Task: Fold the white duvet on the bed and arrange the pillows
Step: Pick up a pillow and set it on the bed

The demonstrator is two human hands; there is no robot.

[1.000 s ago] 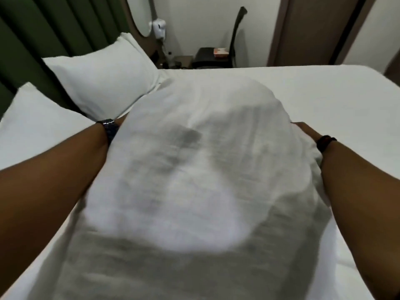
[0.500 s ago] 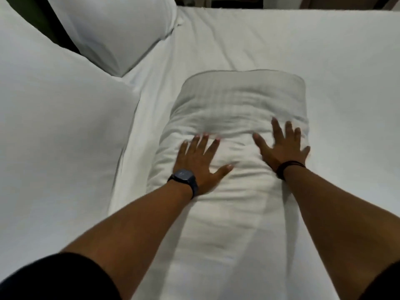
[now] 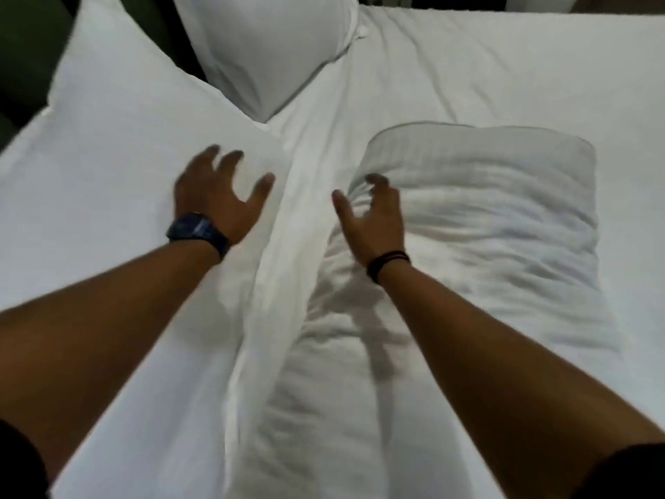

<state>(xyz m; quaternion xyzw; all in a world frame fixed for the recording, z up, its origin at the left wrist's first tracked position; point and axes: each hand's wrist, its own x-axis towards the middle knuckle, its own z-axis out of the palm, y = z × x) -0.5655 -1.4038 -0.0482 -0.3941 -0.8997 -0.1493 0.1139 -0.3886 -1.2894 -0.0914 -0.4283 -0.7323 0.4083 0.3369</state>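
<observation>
A: Duvet first. Where does it lie?

B: The white folded duvet [image 3: 467, 225], a long wrinkled bundle of quilted cloth, lies lengthwise on the white sheeted bed [image 3: 503, 66]. Its rounded far end sits beyond the right fingertips, and its near part runs back under the right forearm.

A: And the right hand?

B: The right hand [image 3: 374, 225] hovers at the duvet's left edge, palm down, fingers [image 3: 376, 180] curled and spread apart, released, grasping nothing. Motion blur hides whether the tips touch the cloth. A thin dark band [image 3: 387, 262] circles that wrist.

A: The left?

B: The left hand [image 3: 216, 199] is over the large white rectangular pillow [image 3: 108, 156], also released, its fingers [image 3: 230, 156] splayed and the thumb pointing toward the duvet. I cannot tell whether the palm presses the pillow or hangs just above it. A dark blue wristwatch [image 3: 196, 230] sits on the wrist.

A: Any other pillow?

B: A second white pillow [image 3: 266, 48] stands beyond the left fingertips, propped up, one lower corner meeting the first pillow's far edge.

A: What lies between the hands?

B: A strip of smooth white sheet, creased along its length, runs between the two thumbs and separates pillow from duvet.
</observation>
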